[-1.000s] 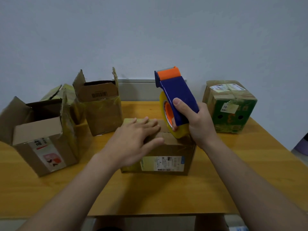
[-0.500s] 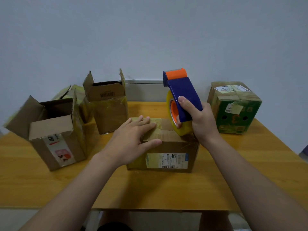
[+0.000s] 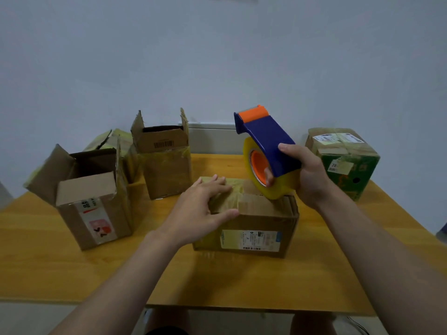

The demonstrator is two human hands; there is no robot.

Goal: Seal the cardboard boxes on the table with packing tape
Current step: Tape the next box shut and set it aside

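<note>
Left hand, spread flat, presses center box flaps; right hand grips tape dispenser w/ roll at box top. Green box beyond right hand looks sealed (prob. done); open boxes left of left hand not yet taped.

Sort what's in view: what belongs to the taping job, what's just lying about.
Job: tape dispenser in right hand; middle box under left hand; near open box; far open box.
Lying about: green box, already taped; grey panel behind the table.

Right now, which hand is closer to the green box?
Right. The right hand holds the tape gun beside the green box; the left hand rests on the middle box.
</note>
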